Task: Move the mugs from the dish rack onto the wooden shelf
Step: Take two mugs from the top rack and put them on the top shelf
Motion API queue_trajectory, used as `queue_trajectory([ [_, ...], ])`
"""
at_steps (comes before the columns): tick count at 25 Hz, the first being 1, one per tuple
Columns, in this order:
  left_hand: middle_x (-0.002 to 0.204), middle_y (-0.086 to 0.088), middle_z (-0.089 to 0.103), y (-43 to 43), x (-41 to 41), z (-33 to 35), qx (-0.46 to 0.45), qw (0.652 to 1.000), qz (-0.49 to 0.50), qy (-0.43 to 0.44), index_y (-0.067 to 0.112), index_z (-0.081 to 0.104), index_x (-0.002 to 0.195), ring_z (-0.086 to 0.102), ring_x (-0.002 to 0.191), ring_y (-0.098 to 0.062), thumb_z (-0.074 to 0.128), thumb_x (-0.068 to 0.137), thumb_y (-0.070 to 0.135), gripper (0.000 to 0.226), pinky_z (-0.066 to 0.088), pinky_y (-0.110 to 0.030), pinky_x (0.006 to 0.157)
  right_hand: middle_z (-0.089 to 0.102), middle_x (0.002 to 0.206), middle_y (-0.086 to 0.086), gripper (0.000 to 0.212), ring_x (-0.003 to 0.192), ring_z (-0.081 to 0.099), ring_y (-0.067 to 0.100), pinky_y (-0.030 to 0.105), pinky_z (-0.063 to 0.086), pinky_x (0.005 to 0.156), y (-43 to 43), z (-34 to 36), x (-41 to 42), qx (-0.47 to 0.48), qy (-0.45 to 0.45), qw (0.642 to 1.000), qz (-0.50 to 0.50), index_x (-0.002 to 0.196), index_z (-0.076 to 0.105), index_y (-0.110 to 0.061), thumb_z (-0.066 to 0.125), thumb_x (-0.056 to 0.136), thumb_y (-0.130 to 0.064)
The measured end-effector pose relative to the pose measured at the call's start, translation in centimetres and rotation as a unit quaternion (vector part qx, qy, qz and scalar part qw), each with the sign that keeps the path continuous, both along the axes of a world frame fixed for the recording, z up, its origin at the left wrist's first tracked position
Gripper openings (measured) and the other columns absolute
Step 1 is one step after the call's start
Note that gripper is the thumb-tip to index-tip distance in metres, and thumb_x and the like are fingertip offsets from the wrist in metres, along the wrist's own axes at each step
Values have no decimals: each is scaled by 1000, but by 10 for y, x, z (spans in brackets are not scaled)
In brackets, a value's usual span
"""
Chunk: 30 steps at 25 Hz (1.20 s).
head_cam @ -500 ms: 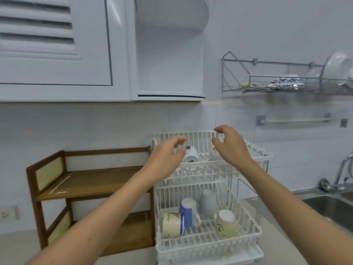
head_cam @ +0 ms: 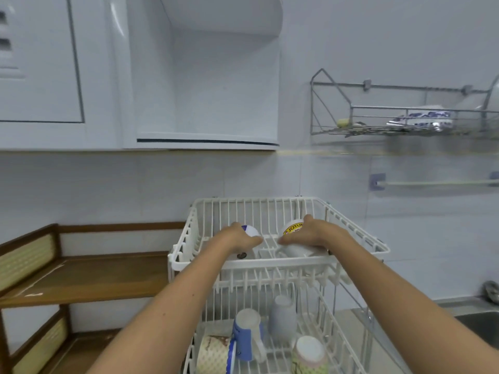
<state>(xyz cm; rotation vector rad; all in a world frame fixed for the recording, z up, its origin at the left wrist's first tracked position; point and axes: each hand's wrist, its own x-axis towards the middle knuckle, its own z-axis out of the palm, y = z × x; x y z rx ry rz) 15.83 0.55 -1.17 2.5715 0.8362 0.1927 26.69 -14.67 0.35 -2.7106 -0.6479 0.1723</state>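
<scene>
My left hand (head_cam: 237,238) curls its fingers over a white mug with a blue mark (head_cam: 250,231); my right hand (head_cam: 310,236) wraps a white mug with a yellow label (head_cam: 293,230). Both mugs lie in the top tier of the white dish rack (head_cam: 359,233). At six o'clock, the lower tier holds a blue-handled mug (head_cam: 247,333) among others. At nine o'clock stands the wooden shelf (head_cam: 94,279), its upper board bare.
</scene>
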Motion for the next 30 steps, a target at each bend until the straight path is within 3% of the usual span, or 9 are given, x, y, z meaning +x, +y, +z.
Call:
queue_trajectory([
  [3, 112, -8, 52, 1, 12, 0, -34, 999, 34, 24, 12, 35, 135, 53, 94, -28, 64, 74, 58, 82, 46, -31, 75, 59, 109, 8, 102, 89, 61, 29, 30, 43, 60, 1, -1, 11, 17, 3, 1000, 9, 138, 30, -18, 70, 58, -68],
  [5, 107, -7, 49, 2, 12, 1, -47, 998, 40, 6, 13, 36, 134, 53, 88, -26, 68, 73, 50, 78, 49, -31, 74, 57, 107, 7, 99, 95, 61, 30, 34, 50, 74, 3, -8, 15, 56, -1, 998, 8, 135, 34, -17, 70, 57, -67],
  [8, 99, -4, 55, 4, 2, 10, -118, 985, 13, -128, 18, 36, 131, 60, 78, -21, 70, 76, 43, 70, 52, -25, 58, 57, 110, 9, 96, 101, 59, 31, 39, 50, 89, 5, -20, 20, 158, -12, 987, 0, 135, 35, -18, 70, 58, -63],
  [11, 92, -4, 62, 5, -25, 40, -222, 923, 6, -313, 19, 40, 125, 63, 68, -18, 66, 81, 45, 57, 50, -21, 44, 59, 116, 9, 98, 93, 56, 28, 34, 45, 77, 5, -12, 14, 273, -59, 959, 36, 136, 32, -27, 74, 54, -62],
  [15, 83, -8, 71, 18, -90, 62, -411, 846, -56, -335, 20, 58, 108, 67, 76, -22, 63, 80, 49, 41, 58, -29, 60, 53, 108, -2, 101, 94, 53, 21, 31, 41, 70, 11, 20, -16, 383, -96, 909, 135, 131, 37, -39, 71, 40, -68],
  [17, 87, -10, 74, 32, -124, 59, -395, 864, -63, -306, 21, 60, 106, 69, 81, -23, 66, 74, 52, 44, 58, -33, 66, 55, 111, -5, 101, 98, 56, 18, 30, 46, 73, 23, 35, -38, 400, -96, 892, 186, 130, 41, -37, 72, 39, -68],
  [20, 72, -2, 76, 57, -160, 47, -321, 903, -10, -284, 25, 59, 105, 70, 62, -13, 61, 77, 55, 41, 58, -25, 52, 60, 113, -7, 99, 99, 60, 14, 31, 51, 82, 51, 47, -75, 406, -90, 879, 234, 127, 46, -31, 75, 39, -66],
  [27, 93, -7, 70, 178, -231, 20, -232, 908, 158, -310, 29, 42, 117, 71, 73, -20, 65, 76, 56, 54, 54, -26, 49, 56, 96, -17, 99, 84, 58, 5, 22, 44, 60, 149, 45, -159, 398, -60, 867, 292, 129, 41, -35, 73, 41, -65],
  [30, 96, -4, 64, 227, -245, -1, -183, 904, 195, -334, 25, 43, 113, 65, 78, -18, 74, 73, 47, 55, 50, -25, 46, 56, 94, -13, 95, 82, 59, 10, 30, 50, 62, 204, 37, -186, 377, -56, 882, 278, 126, 34, -36, 76, 45, -65],
])
